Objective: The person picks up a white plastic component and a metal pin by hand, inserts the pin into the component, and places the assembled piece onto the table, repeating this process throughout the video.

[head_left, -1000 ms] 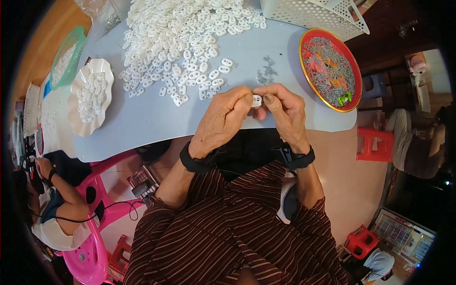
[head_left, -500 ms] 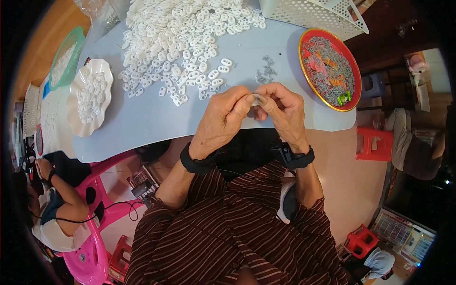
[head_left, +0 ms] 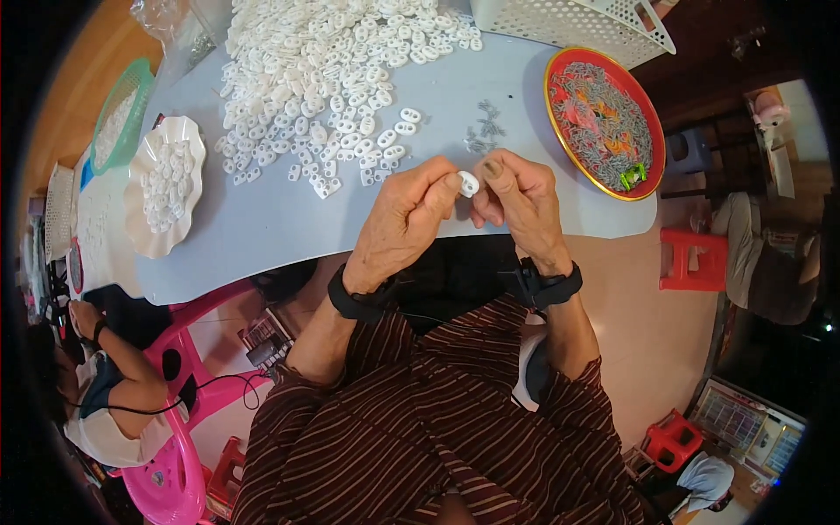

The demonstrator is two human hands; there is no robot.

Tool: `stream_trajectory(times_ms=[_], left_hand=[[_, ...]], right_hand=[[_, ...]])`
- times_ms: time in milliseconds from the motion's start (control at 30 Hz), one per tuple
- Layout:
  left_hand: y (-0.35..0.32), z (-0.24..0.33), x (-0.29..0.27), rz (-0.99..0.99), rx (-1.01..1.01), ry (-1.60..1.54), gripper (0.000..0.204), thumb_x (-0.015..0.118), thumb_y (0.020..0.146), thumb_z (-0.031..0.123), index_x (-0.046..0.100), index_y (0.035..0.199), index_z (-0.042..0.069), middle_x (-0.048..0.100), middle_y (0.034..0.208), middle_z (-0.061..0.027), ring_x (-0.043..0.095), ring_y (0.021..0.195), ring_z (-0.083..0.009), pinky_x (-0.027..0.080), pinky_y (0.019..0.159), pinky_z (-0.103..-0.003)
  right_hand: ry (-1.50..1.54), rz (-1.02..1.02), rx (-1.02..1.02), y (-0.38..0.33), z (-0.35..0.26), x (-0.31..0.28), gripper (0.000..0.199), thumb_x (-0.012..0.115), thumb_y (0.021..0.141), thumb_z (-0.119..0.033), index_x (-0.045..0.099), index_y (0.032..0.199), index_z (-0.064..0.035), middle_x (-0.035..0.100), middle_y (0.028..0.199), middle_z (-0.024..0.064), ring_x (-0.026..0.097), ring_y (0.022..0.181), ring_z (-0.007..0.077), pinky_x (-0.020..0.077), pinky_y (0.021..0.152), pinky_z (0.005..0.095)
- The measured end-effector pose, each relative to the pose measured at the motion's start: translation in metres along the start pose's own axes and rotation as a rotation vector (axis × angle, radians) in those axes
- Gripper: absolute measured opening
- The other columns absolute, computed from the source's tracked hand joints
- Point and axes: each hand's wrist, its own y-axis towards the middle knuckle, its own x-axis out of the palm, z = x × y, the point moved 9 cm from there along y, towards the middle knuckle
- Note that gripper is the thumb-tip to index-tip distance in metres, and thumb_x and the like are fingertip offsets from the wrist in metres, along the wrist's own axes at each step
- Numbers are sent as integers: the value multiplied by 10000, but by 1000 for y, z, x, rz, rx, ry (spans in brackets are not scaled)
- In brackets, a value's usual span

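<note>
Between the thumb and forefinger of my left hand (head_left: 407, 210) is a small white oval plastic piece (head_left: 470, 183) with holes, held up above the table's near edge. My right hand (head_left: 522, 206) is just right of it, slightly apart. Its thumb lies over the bent forefinger, and the other fingers curl below. Whether anything small sits in that pinch is hidden. Past my hands, a loose cluster of small grey parts (head_left: 486, 127) lies on the table. A large heap of matching white pieces (head_left: 328, 70) spreads beyond my left hand.
On the blue-grey table (head_left: 254, 227), a white scalloped dish (head_left: 136, 188) of white pieces stands left, near a green basket (head_left: 140, 87). At right is a gold-rimmed red tray (head_left: 649, 114) of grey parts, below a white perforated basket (head_left: 560, 22). A person (head_left: 131, 381) sits at lower left.
My right thumb has lifted off the white piece and moved up, so more of the piece shows. My left hand still holds it.
</note>
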Motion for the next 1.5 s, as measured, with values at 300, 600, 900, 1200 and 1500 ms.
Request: stream_trajectory(times_ms=[300,600,900,1200,1500], left_hand=[[-1,0,-2,34,23,19,203,522,944,161,549,845,-14,435,601,-11,388,572,-86,353,519,-256],[-6,-1,-11,119,74,-38,190,544,931,127,532,806,-16,401,611,-22,361,577,-84,342,505,-267],[-17,1,-16,127,85,-15,210,508,953,152,582,815,12,447,587,8,425,566,-65,353,519,-225],[-19,6,-19,148,137,-14,115,551,900,72,542,831,-20,484,658,-72,445,580,-159,377,541,-286],[-15,12,-14,123,163,68,118,574,867,43,512,793,-25,470,677,-130,457,573,-255,377,531,-351]], right_hand=[[-102,-2,-32,-1,-4,4,218,589,938,-186,585,835,6,553,646,14,495,560,64,435,515,215],[-205,3,82,-1,-14,4,145,609,905,-138,585,832,-16,546,668,-12,498,572,48,399,509,194],[-536,394,-232,111,-133,-86,216,544,913,-149,595,771,5,541,670,-1,482,558,53,389,496,200],[-818,107,-171,93,-55,-6,153,584,855,-146,670,871,-20,651,720,75,581,628,147,463,593,294],[-1134,-188,-253,87,-33,35,156,611,813,-49,624,957,8,629,828,148,600,691,272,470,622,342]])
